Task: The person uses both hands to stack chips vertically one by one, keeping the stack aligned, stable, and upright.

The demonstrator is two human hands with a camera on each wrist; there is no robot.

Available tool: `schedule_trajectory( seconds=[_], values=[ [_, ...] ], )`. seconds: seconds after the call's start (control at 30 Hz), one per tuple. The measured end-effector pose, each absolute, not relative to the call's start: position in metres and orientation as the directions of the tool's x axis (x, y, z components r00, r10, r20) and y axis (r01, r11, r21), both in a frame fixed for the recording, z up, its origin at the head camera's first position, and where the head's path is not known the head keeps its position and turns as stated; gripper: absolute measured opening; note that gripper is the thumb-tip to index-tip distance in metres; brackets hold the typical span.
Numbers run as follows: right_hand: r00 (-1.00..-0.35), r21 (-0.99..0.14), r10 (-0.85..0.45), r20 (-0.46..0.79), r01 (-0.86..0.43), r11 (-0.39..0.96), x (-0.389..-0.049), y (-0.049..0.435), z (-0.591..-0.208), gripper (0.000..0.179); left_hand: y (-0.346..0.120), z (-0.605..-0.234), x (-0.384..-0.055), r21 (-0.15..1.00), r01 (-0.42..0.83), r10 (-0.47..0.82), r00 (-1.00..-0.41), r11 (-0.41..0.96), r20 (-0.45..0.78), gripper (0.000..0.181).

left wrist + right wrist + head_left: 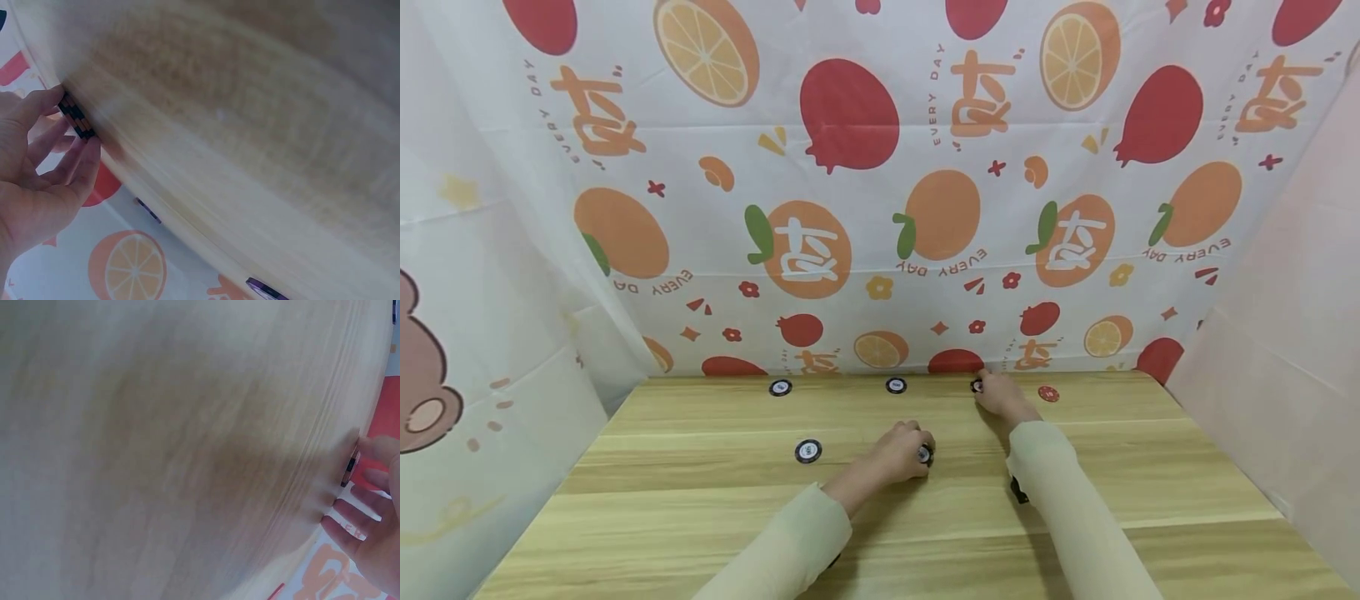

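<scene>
My left hand [895, 454] is over the middle of the table and pinches a small stack of black poker chips [925, 455] by its edges. In the left wrist view, thumb and fingertips hold the stack [76, 117] on edge-striped sides, close over the wood. Farther off, my right hand [1003, 398] reaches to the table's back edge. Its thumb and a finger are at opposite edges of a black poker chip [977, 386], and the other fingertips rest on the wood. The right wrist view shows this chip [351, 465] edge-on.
A red poker chip [1048, 394] lies right of my right hand. Two black chips, one at back centre [896, 385] and one at back left [780, 387], lie along the far edge. Another black chip [808, 451] is left of my left hand. A fruit-print curtain [865, 200] hangs behind the wooden table [700, 517].
</scene>
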State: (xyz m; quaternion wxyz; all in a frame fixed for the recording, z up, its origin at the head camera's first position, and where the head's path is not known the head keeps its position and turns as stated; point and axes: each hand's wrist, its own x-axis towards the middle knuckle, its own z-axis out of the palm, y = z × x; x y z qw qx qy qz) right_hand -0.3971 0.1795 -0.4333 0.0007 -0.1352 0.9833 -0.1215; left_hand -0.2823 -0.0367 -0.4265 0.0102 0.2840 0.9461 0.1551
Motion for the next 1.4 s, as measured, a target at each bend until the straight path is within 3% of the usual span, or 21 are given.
schedule_trajectory(
  seconds=[0.47,0.67,1.4],
  values=[
    [-0.949,-0.231,-0.314,0.037,-0.314,0.921,-0.3964,0.1802,-0.4357,0.040,-0.0374,-0.4288,-0.2846,0.285,0.535,0.541,-0.838,0.795,0.065,0.024],
    [-0.935,-0.173,-0.350,0.048,-0.353,0.919,-0.3984,0.1786,-0.4380,0.033,-0.0379,-0.4295,-0.2851,0.281,0.540,0.544,-0.836,0.794,0.071,0.025],
    [-0.924,-0.283,-0.367,0.112,-0.383,0.879,-0.3978,0.1803,-0.4378,0.032,-0.0363,-0.4298,-0.2857,0.280,0.536,0.542,-0.838,0.796,0.065,0.024]
  ],
)
